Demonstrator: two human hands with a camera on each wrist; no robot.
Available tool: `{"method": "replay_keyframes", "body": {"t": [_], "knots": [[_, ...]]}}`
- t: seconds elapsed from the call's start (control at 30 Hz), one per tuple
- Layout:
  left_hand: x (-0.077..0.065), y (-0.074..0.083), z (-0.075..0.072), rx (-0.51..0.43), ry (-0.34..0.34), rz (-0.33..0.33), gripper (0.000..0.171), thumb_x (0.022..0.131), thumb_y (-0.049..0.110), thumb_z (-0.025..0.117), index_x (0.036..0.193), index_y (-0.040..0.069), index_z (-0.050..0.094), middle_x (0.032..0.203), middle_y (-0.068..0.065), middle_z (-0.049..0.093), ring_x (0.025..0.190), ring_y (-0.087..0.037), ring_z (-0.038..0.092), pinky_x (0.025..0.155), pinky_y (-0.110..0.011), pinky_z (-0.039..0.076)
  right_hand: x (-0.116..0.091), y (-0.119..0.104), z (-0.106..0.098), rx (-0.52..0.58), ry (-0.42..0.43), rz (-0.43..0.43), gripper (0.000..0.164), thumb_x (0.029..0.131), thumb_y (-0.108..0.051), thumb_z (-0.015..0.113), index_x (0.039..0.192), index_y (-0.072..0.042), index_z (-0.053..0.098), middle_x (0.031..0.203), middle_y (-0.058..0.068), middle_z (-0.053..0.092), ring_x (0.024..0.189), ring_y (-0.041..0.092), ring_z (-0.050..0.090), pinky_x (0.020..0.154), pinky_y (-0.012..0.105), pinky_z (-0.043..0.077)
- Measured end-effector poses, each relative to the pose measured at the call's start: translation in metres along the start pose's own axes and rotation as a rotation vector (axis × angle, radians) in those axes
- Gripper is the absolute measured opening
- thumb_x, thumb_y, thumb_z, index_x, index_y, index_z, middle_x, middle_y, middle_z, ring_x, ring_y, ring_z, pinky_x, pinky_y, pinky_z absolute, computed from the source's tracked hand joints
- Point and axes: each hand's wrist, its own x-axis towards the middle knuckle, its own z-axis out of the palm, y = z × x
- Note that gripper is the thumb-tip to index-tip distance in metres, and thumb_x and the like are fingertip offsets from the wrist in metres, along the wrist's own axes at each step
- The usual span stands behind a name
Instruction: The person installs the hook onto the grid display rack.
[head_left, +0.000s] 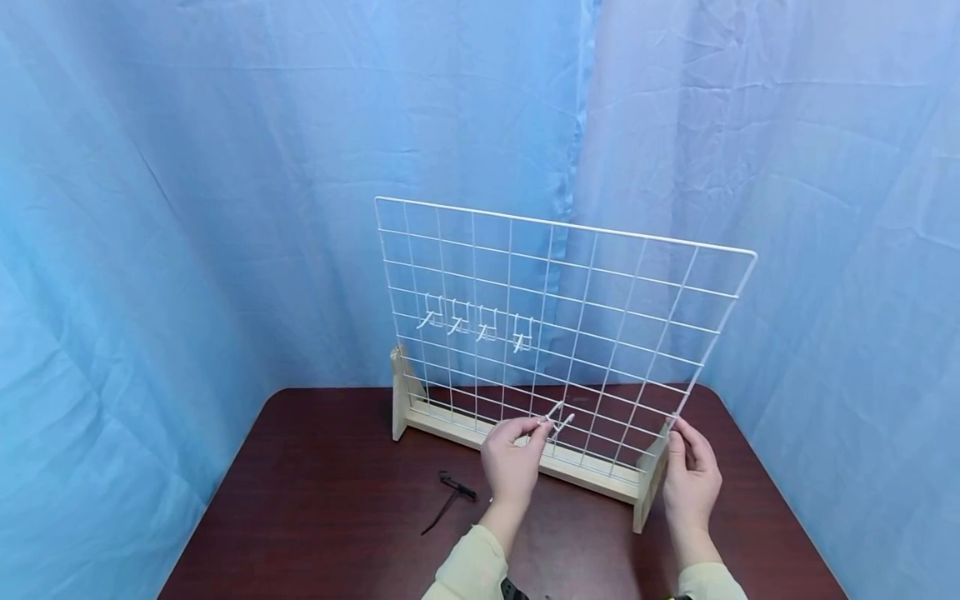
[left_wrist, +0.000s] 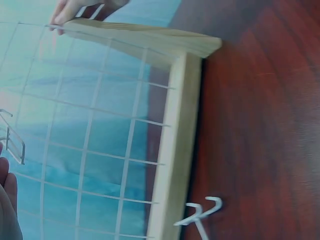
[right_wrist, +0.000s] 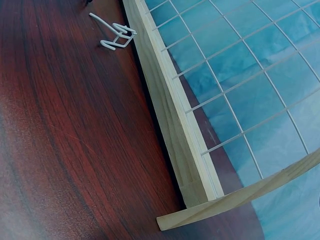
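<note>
My left hand (head_left: 513, 462) pinches a white wire hook (head_left: 556, 423) between thumb and fingertips, in front of the lower part of a white wire grid panel (head_left: 551, 223). In the left wrist view, fingers of that hand (left_wrist: 7, 200) show beside the hook (left_wrist: 17, 145). My right hand (head_left: 693, 479) grips the panel's right edge with thumb and fingers, just above the wooden stand's right end piece (head_left: 649, 483). The left wrist view shows this right hand (left_wrist: 87, 7) at the far edge. The panel stands upright in the wooden base (head_left: 457, 432).
Several white hooks (head_left: 457, 325) hang in a row on the panel's left half. On the dark red table (head_left: 330, 500) lies a slim black object (head_left: 453, 490). Another white hook (right_wrist: 119, 36) lies before the base, mostly hidden in the head view. Blue curtains (head_left: 300, 167) surround the table.
</note>
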Motion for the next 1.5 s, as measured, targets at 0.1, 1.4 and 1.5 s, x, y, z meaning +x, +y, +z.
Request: {"method": "replay_keyframes", "body": {"t": [0.1, 1.4, 1.5], "knots": [[0.01, 0.006, 0.001, -0.011, 0.024, 0.005, 0.01, 0.074, 0.007, 0.086, 0.081, 0.01, 0.08, 0.077, 0.004, 0.074, 0.07, -0.012, 0.065, 0.062, -0.032, 0.053, 0.0, 0.0, 0.0, -0.008, 0.001, 0.002, 0.026, 0.098, 0.003, 0.057, 0.122, 0.008, 0.065, 0.113, -0.003, 0.068, 0.102, -0.005, 0.061, 0.084, 0.01, 0.047], [0.081, 0.052, 0.029, -0.013, 0.251, 0.03, 0.009, 0.074, 0.012, 0.087, 0.079, 0.011, 0.08, 0.076, 0.002, 0.074, 0.07, -0.013, 0.069, 0.067, -0.024, 0.053, 0.001, -0.001, 0.0, 0.006, -0.007, -0.042, 0.025, 0.096, 0.008, 0.056, 0.119, 0.016, 0.061, 0.11, -0.016, 0.065, 0.1, -0.005, 0.061, 0.083, 0.01, 0.047], [0.084, 0.058, 0.031, -0.031, 0.248, -0.019, 0.009, 0.075, 0.012, 0.087, 0.08, 0.011, 0.08, 0.076, 0.002, 0.074, 0.069, -0.012, 0.07, 0.066, -0.026, 0.055, 0.001, 0.0, 0.0, 0.006, -0.007, -0.045, 0.025, 0.096, 0.008, 0.056, 0.119, 0.016, 0.061, 0.109, -0.016, 0.065, 0.1, -0.005, 0.061, 0.082, 0.01, 0.047]]}}
